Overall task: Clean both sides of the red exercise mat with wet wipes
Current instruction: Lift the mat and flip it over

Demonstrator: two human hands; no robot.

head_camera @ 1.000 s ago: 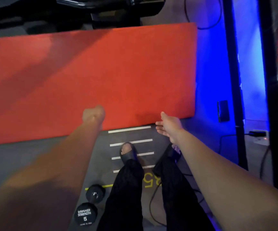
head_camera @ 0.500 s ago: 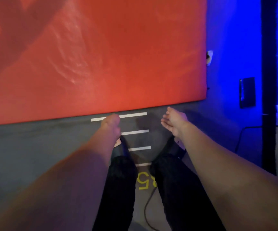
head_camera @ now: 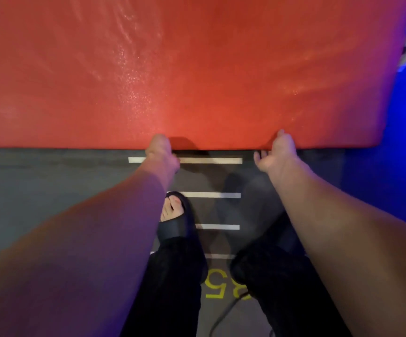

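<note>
The red exercise mat (head_camera: 197, 76) lies flat on the floor and fills the upper half of the head view. Wet streaks shine on its surface. Both my hands are at its near edge. My left hand (head_camera: 161, 150) is curled over the edge, its fingers hidden beneath. My right hand (head_camera: 276, 152) has its thumb on top of the mat and its fingers reaching under the edge. A dark gap shows under the edge between the two hands. No wet wipe is in view.
Grey floor (head_camera: 51, 181) with white stripes (head_camera: 211, 160) and a yellow painted number (head_camera: 223, 284) lies below the mat. My feet in black sandals (head_camera: 180, 215) stand close to the edge. A cable (head_camera: 221, 317) runs between my legs. A blue-lit area (head_camera: 391, 166) borders the right.
Both hands moved forward from above the floor stripes to the mat's near edge and took hold of it. The view came closer to the mat.
</note>
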